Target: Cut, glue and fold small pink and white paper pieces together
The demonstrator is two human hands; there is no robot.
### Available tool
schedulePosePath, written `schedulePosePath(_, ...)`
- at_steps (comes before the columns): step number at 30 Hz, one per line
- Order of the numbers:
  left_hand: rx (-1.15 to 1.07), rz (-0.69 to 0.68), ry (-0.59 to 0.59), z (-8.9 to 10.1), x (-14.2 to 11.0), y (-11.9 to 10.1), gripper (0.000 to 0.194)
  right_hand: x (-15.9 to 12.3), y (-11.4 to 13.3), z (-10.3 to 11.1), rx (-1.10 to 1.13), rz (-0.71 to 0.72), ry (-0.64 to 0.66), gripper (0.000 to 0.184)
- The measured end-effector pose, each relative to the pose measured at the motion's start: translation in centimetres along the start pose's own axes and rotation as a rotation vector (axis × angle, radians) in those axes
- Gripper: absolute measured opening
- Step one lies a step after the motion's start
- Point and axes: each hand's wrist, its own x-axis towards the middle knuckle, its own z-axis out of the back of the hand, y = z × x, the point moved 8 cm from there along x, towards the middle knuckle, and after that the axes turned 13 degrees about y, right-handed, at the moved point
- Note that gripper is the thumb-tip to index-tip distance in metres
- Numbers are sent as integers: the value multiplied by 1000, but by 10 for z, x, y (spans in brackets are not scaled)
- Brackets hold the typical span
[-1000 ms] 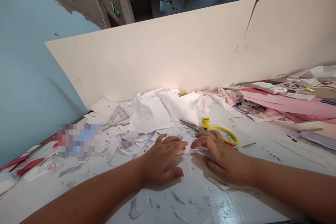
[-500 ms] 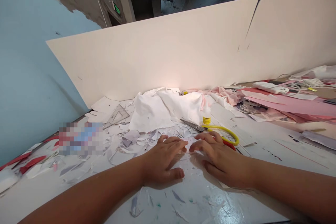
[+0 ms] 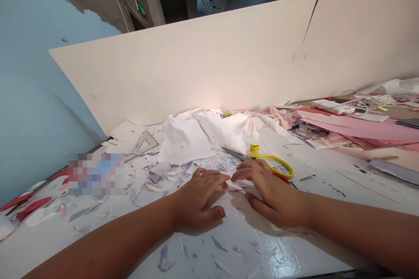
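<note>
My left hand [image 3: 201, 202] rests on the white tabletop, fingers stretched forward and thumb apart. Opposite it, my right hand [image 3: 270, 194] is held with bent, parted fingers and its thumb away from them. The fingertips of both hands nearly meet over a small pale piece of paper [image 3: 235, 185], which they seem to touch; neither hand is closed around it. Just beyond the right hand lie scissors with yellow handles [image 3: 288, 165], partly covered by its fingers. A small bottle with a yellow label [image 3: 254, 144] stands behind the scissors.
A crumpled white cloth [image 3: 186, 139] lies against the pale partition [image 3: 196, 69]. Paper scraps [image 3: 160, 172] litter the left side, near a clear set square [image 3: 145, 143]. At the right are pink sheets [image 3: 356, 125] and a white power strip [image 3: 332, 107] with cables.
The view has shifted slightly. My right fingertips have come closer to the left ones, and more of the pale paper shows between the hands.
</note>
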Motion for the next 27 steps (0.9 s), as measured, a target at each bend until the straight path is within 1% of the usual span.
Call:
schedulePosePath(3, -3, -15, -13, 2, -1, -1, 56, -6, 1, 8, 23, 77, -155, 43)
schedulePosePath(4, -7, -25, -24, 3, -2, -2, 55, -8, 1, 8, 35, 94, -184, 43)
schedulePosePath(6, -32, -47, -65, 6, -3, -3, 55, -10, 3, 8, 63, 119, -201, 45)
schedulePosePath(9, -162, -84, -99, 5, -3, -4, 57, -9, 7, 1, 74, 148, -133, 47)
schedulePosePath(11, -279, -109, -92, 1, -1, -3, 59, -7, 9, -4, 53, 142, -78, 47)
schedulePosePath(13, -350, -122, -92, -3, 1, -2, 59, -5, 8, -7, 34, 131, -50, 48)
schedulePosePath(18, -393, -122, -89, -7, 2, 2, 59, -3, 6, -10, 31, 104, -21, 46)
schedulePosePath(22, -425, -128, -106, -4, -1, 2, 59, -4, 5, -7, 67, 105, -55, 49)
schedulePosePath(27, -421, -85, -80, -8, 0, 5, 58, -3, 4, -7, 99, 95, -30, 48)
